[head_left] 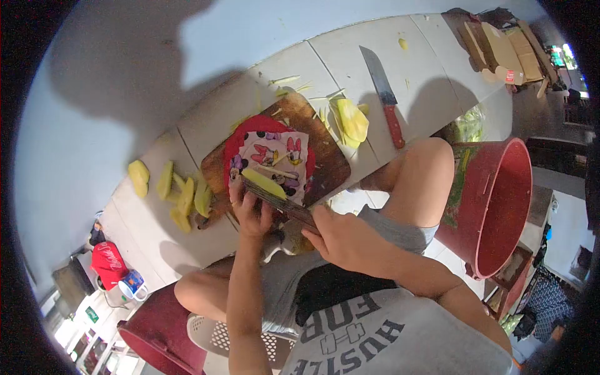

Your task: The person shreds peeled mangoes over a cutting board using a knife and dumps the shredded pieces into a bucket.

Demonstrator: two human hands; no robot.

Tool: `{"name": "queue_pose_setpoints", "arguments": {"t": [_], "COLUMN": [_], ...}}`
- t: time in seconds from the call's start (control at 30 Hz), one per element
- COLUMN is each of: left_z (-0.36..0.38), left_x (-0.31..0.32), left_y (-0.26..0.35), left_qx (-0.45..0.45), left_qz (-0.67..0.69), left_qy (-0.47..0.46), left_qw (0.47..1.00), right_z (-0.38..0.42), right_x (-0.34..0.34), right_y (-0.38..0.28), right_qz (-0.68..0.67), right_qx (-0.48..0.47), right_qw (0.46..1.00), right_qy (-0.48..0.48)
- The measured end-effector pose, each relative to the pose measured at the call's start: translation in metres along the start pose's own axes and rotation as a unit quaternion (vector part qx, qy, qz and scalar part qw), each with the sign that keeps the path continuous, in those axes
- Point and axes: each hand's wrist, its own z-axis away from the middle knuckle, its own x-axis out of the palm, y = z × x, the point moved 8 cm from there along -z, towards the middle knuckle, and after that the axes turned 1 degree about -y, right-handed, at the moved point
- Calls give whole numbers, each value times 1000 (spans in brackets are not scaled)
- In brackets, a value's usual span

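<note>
My right hand [344,240] is closed round the near end of a long, dark knife [275,199]. Its blade slants up and left toward my left hand [251,212]. The fingers of that left hand are curled at the blade's far end, around a peeled yellow-green fruit piece [265,183] lying along the blade. Part of their grip is hidden. Just beyond is a pink cartoon-print cloth [290,144] over a red round piece [231,147], on a brown wooden cutting board [331,159]. A few thin pale strips lie on the cloth.
Several peeled pieces [185,197] lie left of the board. More pieces [353,122] and shreds lie right of it, near a red-handled knife [390,119]. A big red tub [481,206] stands right, another [162,331] lower left. A mug [132,285] and cardboard [500,50] stand farther off.
</note>
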Motion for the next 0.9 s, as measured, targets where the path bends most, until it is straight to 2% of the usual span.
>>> {"name": "queue_pose_setpoints", "arguments": {"t": [0.07, 0.17, 0.33, 0.4, 0.57, 0.63, 0.77, 0.9], "left_z": [7, 1, 0, 4, -1, -9, -2, 8], "left_x": [-1, -3, 0, -4, -5, -6, -6, -1], "left_y": [-4, -1, -3, 1, 4, 4, 6, -8], "left_qx": [20, -4, -3, 2, 13, 26, 44, 3], "left_qz": [-29, 4, 1, -4, 3, -3, -2, 17], "left_qy": [17, 0, 18, 26, 25, 37, 52, 23], "left_qw": [999, 1000, 1000, 1000, 1000, 999, 998, 1000], "right_z": [-19, -30, -14, -5, -34, -46, -20, -3], "right_x": [27, 46, 15, 1, 51, 46, 16, 0], "right_y": [25, 38, 13, -2, 35, 35, 11, -6], "right_qz": [-2, 1, 10, -21, -9, -15, -21, -64], "right_qx": [10, 22, 37, 10, 5, 2, 20, 27], "right_qw": [1000, 1000, 999, 1000, 1000, 1000, 1000, 998], "right_qy": [1, 10, -18, -6, 20, 19, 13, -13]}}
